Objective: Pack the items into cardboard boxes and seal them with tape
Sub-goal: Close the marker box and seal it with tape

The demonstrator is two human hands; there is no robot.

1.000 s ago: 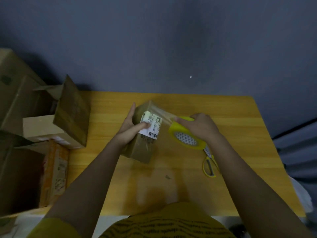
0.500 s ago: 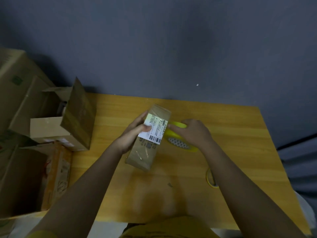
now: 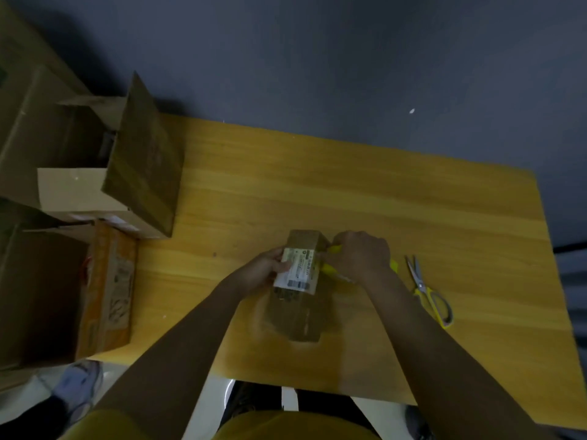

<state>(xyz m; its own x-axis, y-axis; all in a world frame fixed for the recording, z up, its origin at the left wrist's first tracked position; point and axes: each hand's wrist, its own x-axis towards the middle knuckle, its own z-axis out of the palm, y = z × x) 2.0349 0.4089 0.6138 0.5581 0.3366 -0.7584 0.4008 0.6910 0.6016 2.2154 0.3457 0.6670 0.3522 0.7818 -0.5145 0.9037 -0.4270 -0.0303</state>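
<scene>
Parcel being taped on the bench

Bench [image 3: 365, 192] of yellow wood is filling most of the view, with dark floor beyond its far edge. Large open cardboard boxes [image 3: 79, 173] are standing at the far left, one flap leaning over the bench's left edge, and an orange-printed carton [image 3: 108, 290] is sitting just near of them. Small brown cardboard box [image 3: 301, 290] is standing near the middle of the bench, a white shipping label [image 3: 298, 268] on its upper face. Left hand [image 3: 266, 268] is gripping the box's left side, thumb lying on the label. Right hand [image 3: 362, 255] is curling round a yellow tape dispenser [image 3: 333, 269], pressing it against the box's right side. Yellow-handled scissors [image 3: 428, 293] are lying on the bench just right of that hand.
</scene>
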